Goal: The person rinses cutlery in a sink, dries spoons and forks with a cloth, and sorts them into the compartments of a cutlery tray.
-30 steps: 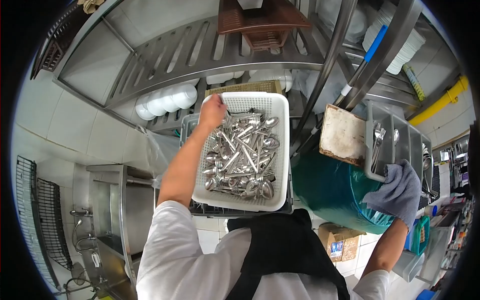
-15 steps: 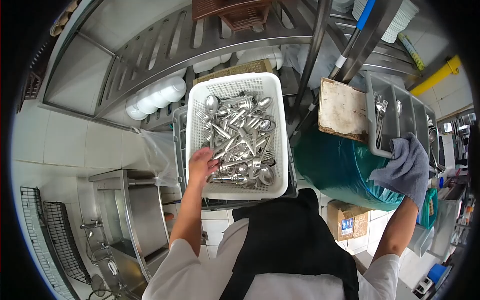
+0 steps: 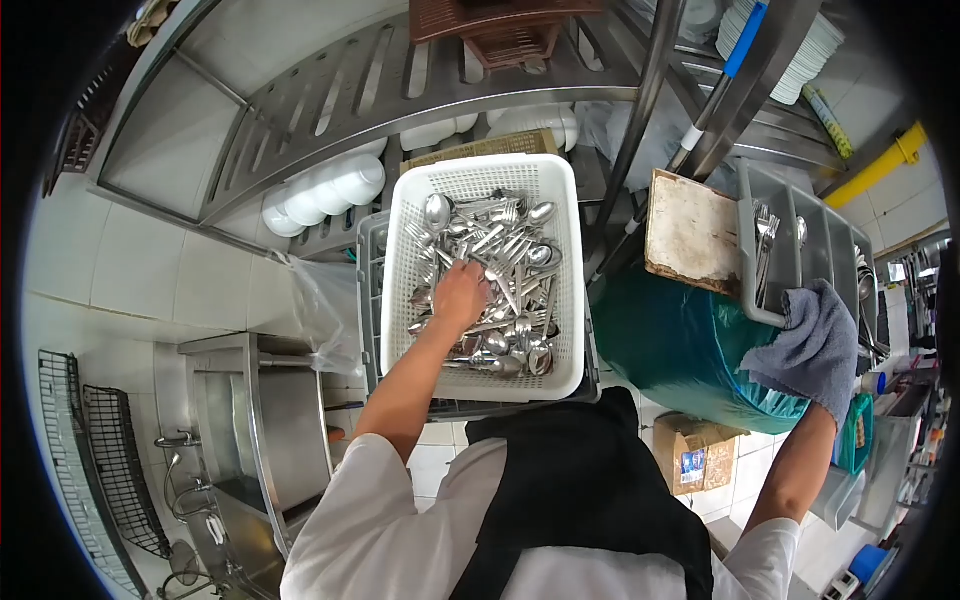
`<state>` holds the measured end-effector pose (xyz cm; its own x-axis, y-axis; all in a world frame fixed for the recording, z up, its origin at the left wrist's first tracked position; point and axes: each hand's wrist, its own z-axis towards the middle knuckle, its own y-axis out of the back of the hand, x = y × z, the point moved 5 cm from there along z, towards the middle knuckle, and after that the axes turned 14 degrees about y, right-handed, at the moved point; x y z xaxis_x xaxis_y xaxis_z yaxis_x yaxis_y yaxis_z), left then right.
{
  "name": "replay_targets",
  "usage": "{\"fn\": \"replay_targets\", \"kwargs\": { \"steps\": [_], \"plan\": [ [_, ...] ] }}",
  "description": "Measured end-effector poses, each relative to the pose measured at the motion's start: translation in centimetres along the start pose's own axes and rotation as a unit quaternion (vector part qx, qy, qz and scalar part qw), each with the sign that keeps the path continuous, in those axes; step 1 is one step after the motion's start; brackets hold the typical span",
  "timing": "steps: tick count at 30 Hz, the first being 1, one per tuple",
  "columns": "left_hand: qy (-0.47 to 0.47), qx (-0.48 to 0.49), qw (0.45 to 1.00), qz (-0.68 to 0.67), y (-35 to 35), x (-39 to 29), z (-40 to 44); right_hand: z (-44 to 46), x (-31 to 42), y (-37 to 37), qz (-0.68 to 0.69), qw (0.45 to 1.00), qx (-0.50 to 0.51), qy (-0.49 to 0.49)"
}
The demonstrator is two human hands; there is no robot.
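Note:
A white perforated basket [image 3: 572, 270] holds a jumbled pile of spoons and forks [image 3: 510, 300]. My left hand [image 3: 462, 292] reaches into the middle of the pile, its fingers bent down among the cutlery; what they grip, if anything, is hidden. At the right, a grey cloth [image 3: 812, 335] covers my right hand, so its fingers do not show. The cloth hangs over the near edge of a grey divided cutlery tray [image 3: 782, 235], where forks [image 3: 767, 250] stand in the left compartment and spoons lie in others.
Beneath the basket is a grey crate [image 3: 370, 300]. A stained board [image 3: 693, 230] lies beside the tray, above a bin with a green liner [image 3: 660, 345]. A slatted metal shelf [image 3: 330, 110] crosses behind, over white bowls [image 3: 330, 190]. A steel sink [image 3: 225, 430] stands left.
My left hand has moved from the basket's far left corner, down along its left side, then into the middle of the cutlery. The cloth stays over my right hand by the tray.

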<state>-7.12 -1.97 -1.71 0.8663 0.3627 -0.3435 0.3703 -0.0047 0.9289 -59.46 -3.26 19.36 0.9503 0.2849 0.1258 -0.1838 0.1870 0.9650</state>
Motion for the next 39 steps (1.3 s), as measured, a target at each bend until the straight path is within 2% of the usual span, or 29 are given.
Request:
{"fn": "replay_targets", "kwargs": {
  "steps": [2,3,4,6,7,8,10,12,14,15,17,18,19,22,24,27,29,30,32,33,37,39],
  "plan": [
    [0.02,0.01,1.0,-0.016,0.7,0.6,0.6,0.1,0.1,0.2,0.01,1.0,0.0,-0.005],
    [0.019,-0.048,0.998,-0.044,1.7,0.9,0.2,0.2,0.2,0.2,0.02,1.0,-0.001,-0.01],
    [0.02,-0.049,0.998,-0.04,2.5,1.1,0.0,0.3,0.2,0.1,0.031,0.999,0.001,-0.017],
    [0.093,-0.013,0.991,-0.095,3.7,2.7,-0.3,0.1,0.2,-0.2,0.049,0.998,0.006,-0.033],
    [0.09,-0.043,0.98,-0.174,4.5,3.5,-0.5,0.0,0.0,-0.4,0.051,0.998,0.007,-0.034],
    [0.089,-0.042,0.98,-0.173,4.8,3.8,-0.5,0.0,-0.3,-0.4,0.057,0.998,-0.009,-0.013],
    [0.096,-0.202,0.944,-0.241,7.3,4.7,-0.6,-0.3,-0.5,-0.4,0.069,0.996,-0.04,0.026],
    [0.121,-0.211,0.925,-0.292,7.2,6.6,1.1,-0.2,0.1,-0.2,0.018,0.999,-0.015,0.026],
    [0.197,-0.107,0.964,-0.144,6.7,6.5,2.5,0.0,0.2,0.1,-0.038,0.999,0.005,0.029],
    [0.23,-0.057,0.964,-0.12,5.2,7.5,3.8,0.0,0.4,0.0,-0.075,0.996,0.007,0.042],
    [0.223,-0.082,0.968,-0.082,3.4,7.7,5.6,-0.1,0.4,0.0,-0.113,0.992,0.009,0.053],
    [0.218,-0.106,0.969,-0.043,2.7,7.7,6.0,0.0,-0.2,-0.1,-0.046,0.999,0.018,0.015],
    [0.246,-0.092,0.964,-0.029,3.1,6.7,5.9,-0.1,-0.7,-0.2,0.021,0.999,0.026,-0.023],
    [0.269,-0.041,0.962,0.013,3.2,5.4,6.3,-0.1,-0.1,-0.2,-0.04,0.999,0.004,0.02],
    [0.289,-0.028,0.957,0.002,2.6,5.9,6.9,-0.1,0.0,0.1,-0.046,0.998,0.01,0.04],
    [0.256,-0.044,0.965,-0.027,1.4,7.6,8.5,-0.1,-0.4,-0.2,-0.038,0.998,0.015,0.053],
    [0.231,0.002,0.96,-0.159,0.5,9.4,9.9,-0.4,-1.0,-0.7,-0.025,0.998,0.016,0.05],
    [0.232,0.002,0.96,-0.159,0.5,10.0,10.2,-0.5,-1.4,-0.7,-0.03,0.998,-0.012,0.045],
    [0.225,0.11,0.937,-0.244,0.7,9.6,9.9,-0.3,-0.7,-0.2,-0.033,0.998,-0.039,0.042],
    [0.236,0.154,0.896,-0.344,0.8,9.5,9.3,-0.3,-0.1,0.1,-0.039,0.998,-0.021,0.049],
    [0.231,0.171,0.904,-0.317,0.1,9.8,9.2,-0.2,0.1,0.4,-0.046,0.998,0.022,0.035],
    [0.181,0.132,0.934,-0.278,-0.1,9.9,9.4,-0.4,-0.7,0.0,-0.009,1.0,0.012,0.012]
  ]
}}
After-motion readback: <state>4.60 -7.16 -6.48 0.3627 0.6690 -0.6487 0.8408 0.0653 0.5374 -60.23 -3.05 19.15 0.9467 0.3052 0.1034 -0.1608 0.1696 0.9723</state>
